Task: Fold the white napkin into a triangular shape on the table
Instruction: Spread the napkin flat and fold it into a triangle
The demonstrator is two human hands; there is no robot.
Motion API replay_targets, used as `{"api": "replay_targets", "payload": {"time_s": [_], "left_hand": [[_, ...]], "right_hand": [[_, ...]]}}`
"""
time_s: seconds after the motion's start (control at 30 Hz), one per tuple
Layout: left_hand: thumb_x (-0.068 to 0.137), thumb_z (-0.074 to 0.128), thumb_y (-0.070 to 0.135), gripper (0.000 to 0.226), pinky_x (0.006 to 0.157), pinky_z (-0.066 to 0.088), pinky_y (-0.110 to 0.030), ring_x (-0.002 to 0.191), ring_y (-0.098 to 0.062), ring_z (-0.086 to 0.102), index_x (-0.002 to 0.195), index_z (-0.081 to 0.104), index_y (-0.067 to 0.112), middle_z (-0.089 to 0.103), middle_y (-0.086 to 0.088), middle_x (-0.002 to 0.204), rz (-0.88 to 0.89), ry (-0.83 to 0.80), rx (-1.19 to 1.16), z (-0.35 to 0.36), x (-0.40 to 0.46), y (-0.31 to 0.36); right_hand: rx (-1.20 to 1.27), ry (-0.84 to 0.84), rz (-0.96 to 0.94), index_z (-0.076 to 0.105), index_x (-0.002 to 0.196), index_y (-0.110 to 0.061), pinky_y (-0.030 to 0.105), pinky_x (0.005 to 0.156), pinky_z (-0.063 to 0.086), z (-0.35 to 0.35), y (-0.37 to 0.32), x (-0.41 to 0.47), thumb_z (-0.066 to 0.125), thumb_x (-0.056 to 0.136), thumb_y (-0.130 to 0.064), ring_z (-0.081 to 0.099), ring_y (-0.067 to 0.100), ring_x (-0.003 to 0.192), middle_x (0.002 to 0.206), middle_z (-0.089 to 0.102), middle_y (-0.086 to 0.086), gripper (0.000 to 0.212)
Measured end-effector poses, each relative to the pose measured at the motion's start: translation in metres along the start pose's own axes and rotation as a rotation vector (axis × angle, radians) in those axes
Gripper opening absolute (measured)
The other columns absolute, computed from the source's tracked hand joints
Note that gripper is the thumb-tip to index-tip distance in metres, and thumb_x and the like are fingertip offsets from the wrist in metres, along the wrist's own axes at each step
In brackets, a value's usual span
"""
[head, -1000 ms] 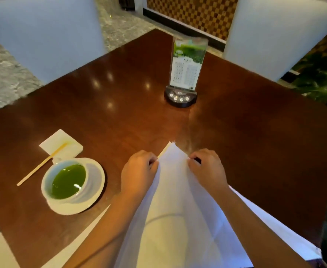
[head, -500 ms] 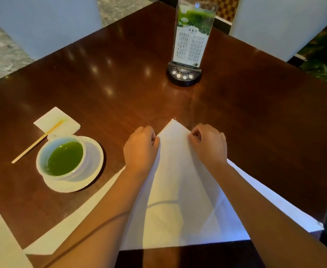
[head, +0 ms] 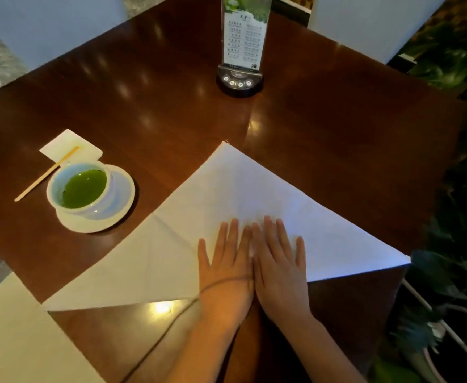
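Observation:
The white napkin (head: 226, 194) lies flat on the dark wooden table (head: 171, 111) as a wide triangle, its tip pointing away from me and its long edge near me. My left hand (head: 226, 268) and my right hand (head: 279, 266) rest side by side, palms down and fingers spread, on the middle of the napkin close to its near edge. Neither hand holds anything. The napkin's right corner reaches the table's right edge.
A white cup of green liquid (head: 81, 187) on a saucer stands to the left, with a small white card (head: 70, 147) and a wooden stick (head: 45, 174) behind it. A menu stand on a black base (head: 240, 78) is at the back. Plants (head: 453, 217) border the right edge.
Both hands have let go of the napkin's far tip and slid back toward me. They now lie flat and open on the napkin's middle. The camera view has tilted downward.

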State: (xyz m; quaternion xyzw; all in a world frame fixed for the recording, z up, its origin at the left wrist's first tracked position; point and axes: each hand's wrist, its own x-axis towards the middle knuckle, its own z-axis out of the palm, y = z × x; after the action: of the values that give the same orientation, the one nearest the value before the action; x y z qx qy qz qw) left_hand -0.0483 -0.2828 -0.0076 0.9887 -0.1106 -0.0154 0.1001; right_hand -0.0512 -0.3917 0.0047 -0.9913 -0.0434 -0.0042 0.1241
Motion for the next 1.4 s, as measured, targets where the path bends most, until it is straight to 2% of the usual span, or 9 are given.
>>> {"api": "replay_targets", "payload": {"time_s": [0.17, 0.37, 0.6, 0.73, 0.87, 1.0, 1.13, 1.27, 1.4], "left_hand": [[0.090, 0.027, 0.042, 0.057, 0.105, 0.014, -0.055, 0.135, -0.029, 0.036, 0.141, 0.037, 0.018, 0.040, -0.011, 0.147, -0.045, -0.051, 0.013, -0.006, -0.004, 0.003], [0.094, 0.004, 0.055, 0.067, 0.110, 0.012, -0.055, 0.139, -0.030, 0.028, 0.144, 0.034, 0.021, 0.033, -0.008, 0.151, -0.060, -0.068, 0.028, -0.006, -0.006, 0.004], [0.092, 0.012, 0.061, 0.067, 0.108, 0.012, -0.061, 0.141, -0.032, 0.023, 0.145, 0.032, 0.025, 0.027, -0.009, 0.153, -0.052, -0.048, 0.020, -0.006, -0.014, -0.003], [0.087, 0.020, 0.066, 0.071, 0.107, 0.005, -0.065, 0.142, -0.035, 0.017, 0.147, 0.028, 0.028, 0.022, -0.009, 0.155, -0.149, -0.010, 0.032, -0.004, -0.026, -0.011], [0.087, 0.013, 0.066, 0.071, 0.106, 0.001, -0.067, 0.144, -0.033, 0.004, 0.149, 0.017, 0.032, 0.009, -0.007, 0.158, -0.187, -0.060, 0.026, -0.004, -0.020, 0.007], [0.086, 0.024, 0.058, 0.066, 0.101, 0.015, -0.072, 0.140, -0.035, 0.022, 0.144, 0.030, 0.027, 0.028, -0.012, 0.153, -0.142, -0.072, 0.030, 0.003, -0.016, 0.041], [0.090, 0.021, 0.054, 0.061, 0.103, 0.020, -0.069, 0.140, -0.032, 0.025, 0.144, 0.028, 0.028, 0.030, -0.009, 0.153, -0.138, -0.072, 0.029, 0.002, -0.016, 0.042], [0.090, 0.022, 0.062, 0.063, 0.106, 0.006, -0.064, 0.141, -0.032, 0.020, 0.145, 0.028, 0.033, 0.026, -0.006, 0.155, -0.162, -0.062, 0.038, -0.002, -0.027, 0.003], [0.087, 0.018, 0.070, 0.069, 0.109, 0.001, -0.063, 0.144, -0.028, 0.001, 0.148, 0.015, 0.039, 0.007, -0.002, 0.158, -0.289, -0.053, 0.036, -0.018, -0.053, -0.055]], "right_hand": [[-0.105, -0.103, 0.025, 0.015, 0.148, -0.027, 0.052, 0.112, 0.012, -0.002, 0.031, -0.016, 0.023, 0.096, -0.048, 0.007, 0.023, 0.143, 0.156, 0.013, 0.003, 0.056], [-0.150, -0.159, 0.161, -0.013, 0.143, -0.040, 0.044, 0.112, -0.008, -0.028, 0.106, -0.035, 0.006, 0.091, -0.063, -0.015, 0.017, 0.141, 0.153, -0.013, -0.005, 0.060], [-0.225, -0.185, 0.307, -0.010, 0.145, -0.028, 0.044, 0.114, -0.006, -0.051, 0.166, -0.038, -0.006, 0.081, -0.070, -0.014, 0.016, 0.141, 0.156, -0.008, 0.000, 0.077], [-0.245, -0.169, 0.338, -0.004, 0.148, -0.024, 0.048, 0.112, -0.008, -0.053, 0.152, -0.038, -0.001, 0.084, -0.067, -0.013, 0.017, 0.141, 0.157, -0.008, 0.002, 0.077], [-0.162, -0.068, 0.087, 0.005, 0.148, -0.029, 0.048, 0.111, -0.008, -0.045, 0.099, -0.042, 0.015, 0.094, -0.052, -0.011, 0.018, 0.142, 0.155, -0.004, 0.002, 0.060], [-0.097, -0.060, 0.019, 0.004, 0.148, -0.029, 0.053, 0.112, -0.004, -0.027, 0.060, -0.030, 0.020, 0.097, -0.043, -0.009, 0.021, 0.143, 0.156, -0.001, 0.003, 0.054], [-0.088, -0.109, 0.066, 0.005, 0.148, -0.030, 0.056, 0.112, 0.008, -0.016, 0.057, -0.022, 0.008, 0.095, -0.048, -0.003, 0.024, 0.143, 0.157, 0.004, 0.005, 0.055], [-0.151, -0.141, 0.046, 0.005, 0.148, -0.031, 0.056, 0.110, 0.010, -0.018, 0.058, -0.021, 0.008, 0.092, -0.060, 0.004, 0.026, 0.143, 0.157, 0.008, 0.005, 0.063], [-0.178, -0.150, 0.019, 0.006, 0.148, -0.032, 0.059, 0.110, 0.012, -0.021, 0.057, -0.020, 0.010, 0.087, -0.069, 0.005, 0.028, 0.143, 0.157, 0.008, 0.006, 0.072]]}}
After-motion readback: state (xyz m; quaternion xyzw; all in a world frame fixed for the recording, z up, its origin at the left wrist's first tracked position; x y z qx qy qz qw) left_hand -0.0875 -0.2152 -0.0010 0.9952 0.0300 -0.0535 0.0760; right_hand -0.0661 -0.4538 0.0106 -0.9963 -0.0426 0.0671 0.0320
